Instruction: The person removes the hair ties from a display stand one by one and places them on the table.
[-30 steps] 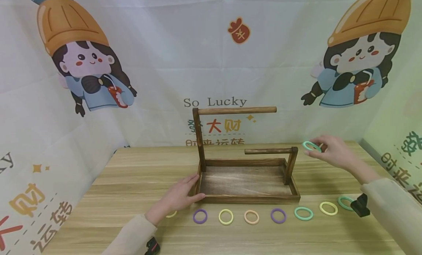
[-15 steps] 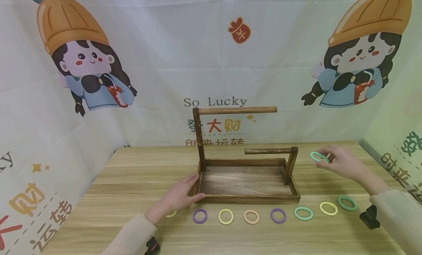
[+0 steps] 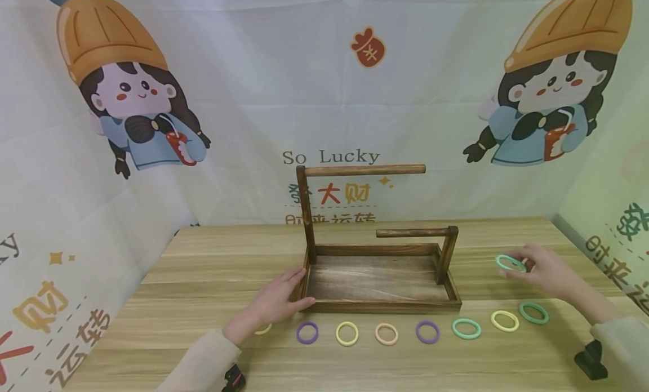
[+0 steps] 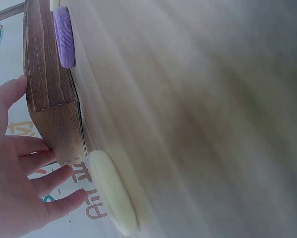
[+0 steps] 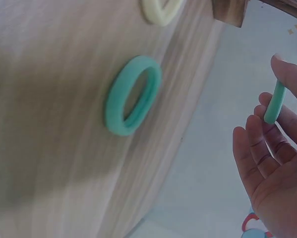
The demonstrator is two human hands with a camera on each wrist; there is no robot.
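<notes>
A mint-green hair tie (image 5: 274, 105) is pinched between the thumb and fingers of my right hand (image 3: 546, 272), raised over the right side of the table. Below and in front of that hand lies another green hair tie (image 3: 534, 323), flat on the wood. My left hand (image 3: 271, 301) rests against the left end of a dark wooden tray stand (image 3: 382, 306). Its thumb touches the front and its spread fingers touch the end wall. Close to this hand are a purple hair tie (image 4: 64, 39) and a yellow one (image 4: 112, 193), mostly hidden by the hand in the head view.
Along the tray's front runs a row of hair ties, among them an orange one (image 3: 387, 343) and a second purple one (image 3: 428, 341). Two bare bars, a tall upper bar (image 3: 365, 170) and a lower bar (image 3: 413, 232), overhang the tray. A printed cloth (image 3: 253, 99) hangs behind the table.
My right hand has moved down and to the right, away from the lower bar, with the green hair tie still in its pinch. My left hand and the tray stand stay put.
</notes>
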